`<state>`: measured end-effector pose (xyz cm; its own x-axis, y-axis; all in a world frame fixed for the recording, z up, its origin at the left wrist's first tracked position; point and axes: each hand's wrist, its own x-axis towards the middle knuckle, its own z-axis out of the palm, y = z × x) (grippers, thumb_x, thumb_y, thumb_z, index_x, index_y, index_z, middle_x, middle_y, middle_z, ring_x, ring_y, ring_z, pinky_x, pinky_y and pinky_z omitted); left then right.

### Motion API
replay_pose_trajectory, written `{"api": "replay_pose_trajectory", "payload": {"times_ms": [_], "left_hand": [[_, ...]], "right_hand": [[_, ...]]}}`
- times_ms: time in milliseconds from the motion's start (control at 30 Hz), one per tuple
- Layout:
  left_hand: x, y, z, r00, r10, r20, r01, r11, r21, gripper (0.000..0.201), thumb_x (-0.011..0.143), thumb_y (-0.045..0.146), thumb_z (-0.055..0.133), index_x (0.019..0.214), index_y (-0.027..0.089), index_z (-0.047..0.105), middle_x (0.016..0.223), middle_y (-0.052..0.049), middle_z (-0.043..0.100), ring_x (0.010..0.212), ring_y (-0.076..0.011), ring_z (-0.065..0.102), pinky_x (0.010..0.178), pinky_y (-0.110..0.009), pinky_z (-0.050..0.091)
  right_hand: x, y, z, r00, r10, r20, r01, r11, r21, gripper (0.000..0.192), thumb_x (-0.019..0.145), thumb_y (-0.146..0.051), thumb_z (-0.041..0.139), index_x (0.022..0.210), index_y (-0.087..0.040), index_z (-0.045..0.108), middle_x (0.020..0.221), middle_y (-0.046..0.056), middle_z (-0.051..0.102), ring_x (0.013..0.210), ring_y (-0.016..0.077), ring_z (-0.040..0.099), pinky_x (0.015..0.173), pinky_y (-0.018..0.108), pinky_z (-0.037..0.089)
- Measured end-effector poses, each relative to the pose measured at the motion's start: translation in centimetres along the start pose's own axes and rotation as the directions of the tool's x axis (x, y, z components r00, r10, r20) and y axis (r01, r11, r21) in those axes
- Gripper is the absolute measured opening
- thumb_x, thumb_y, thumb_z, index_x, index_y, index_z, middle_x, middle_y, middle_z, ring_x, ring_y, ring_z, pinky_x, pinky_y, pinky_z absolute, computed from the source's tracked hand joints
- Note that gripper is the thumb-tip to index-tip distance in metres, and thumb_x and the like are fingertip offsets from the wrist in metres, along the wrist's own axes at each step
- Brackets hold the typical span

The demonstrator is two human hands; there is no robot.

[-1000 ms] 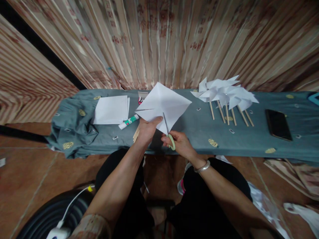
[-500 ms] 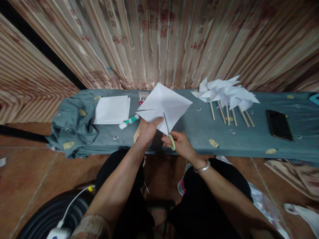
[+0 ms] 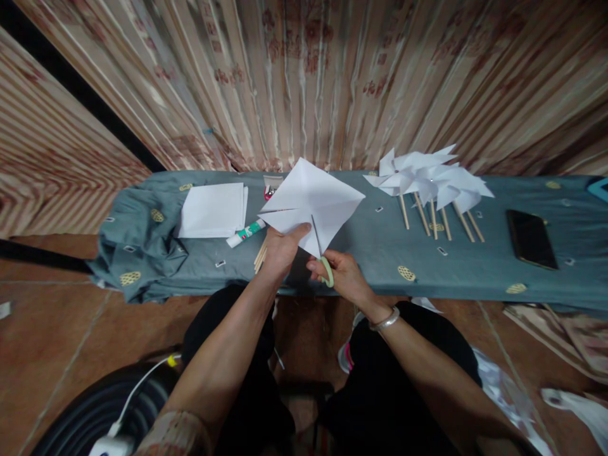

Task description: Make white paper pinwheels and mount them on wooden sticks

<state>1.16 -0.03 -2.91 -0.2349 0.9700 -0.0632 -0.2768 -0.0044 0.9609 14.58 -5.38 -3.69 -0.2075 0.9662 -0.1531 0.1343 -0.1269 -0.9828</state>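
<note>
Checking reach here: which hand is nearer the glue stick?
Left. The left hand holds the paper just right of the glue stick; the right hand, on the scissors, is farther right.

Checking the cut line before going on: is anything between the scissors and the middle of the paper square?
Nothing visible. The right hand has the scissors in the paper already, blades pointing at its middle. The left hand grips the near edge, left of the blades and clear of them.
</note>
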Motion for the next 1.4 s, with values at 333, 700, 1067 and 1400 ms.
{"api": "replay_pose_trajectory", "payload": {"times_ms": [333,700,1067,1400], "left_hand": [[-0.2,0.5,0.1,1.000,-0.006,-0.006,0.006,1.000,-0.008,0.033,0.054,0.026,0.080,0.083,0.014,0.071,0.081,-0.004,0.072,0.071,-0.0180,0.064,0.072,-0.030,0.048],[-0.1,0.2,0.1,1.000,-0.012,0.010,0.012,1.000,-0.016,0.035,0.053,0.027,0.081,0.084,0.015,0.071,0.083,-0.005,0.072,0.074,-0.0191,0.064,0.075,-0.032,0.049],[-0.2,0.4,0.2,1.000,-0.016,0.006,0.016,0.999,-0.037,0.032,0.054,0.025,0.081,0.082,0.015,0.070,0.080,-0.003,0.071,0.070,-0.0171,0.064,0.071,-0.030,0.050],[1.0,1.9,-0.8,0.997,0.015,-0.071,-0.022,0.994,-0.106,0.047,0.051,0.026,0.082,0.095,0.015,0.071,0.083,-0.008,0.075,0.078,-0.0235,0.068,0.079,-0.037,0.053]], "right_hand": [[0.0,0.4,0.0,1.000,-0.004,0.000,0.004,1.000,-0.014,0.041,0.073,-0.058,0.072,0.080,-0.018,0.069,0.062,0.002,0.069,0.055,0.0130,0.061,0.053,0.023,0.044],[0.0,0.1,0.0,1.000,-0.006,-0.007,0.006,1.000,-0.030,0.043,0.072,-0.061,0.072,0.076,-0.018,0.067,0.059,0.001,0.068,0.052,0.0129,0.059,0.051,0.024,0.043],[0.0,0.3,0.1,1.000,0.007,0.013,-0.007,1.000,-0.011,0.045,0.073,-0.062,0.071,0.076,-0.017,0.067,0.063,0.002,0.069,0.055,0.0128,0.059,0.052,0.023,0.043],[-1.0,0.7,-1.6,0.981,0.053,0.186,-0.044,0.998,-0.054,0.043,0.078,-0.059,0.068,0.093,-0.019,0.066,0.073,0.000,0.068,0.064,0.0120,0.060,0.060,0.023,0.045]]}}
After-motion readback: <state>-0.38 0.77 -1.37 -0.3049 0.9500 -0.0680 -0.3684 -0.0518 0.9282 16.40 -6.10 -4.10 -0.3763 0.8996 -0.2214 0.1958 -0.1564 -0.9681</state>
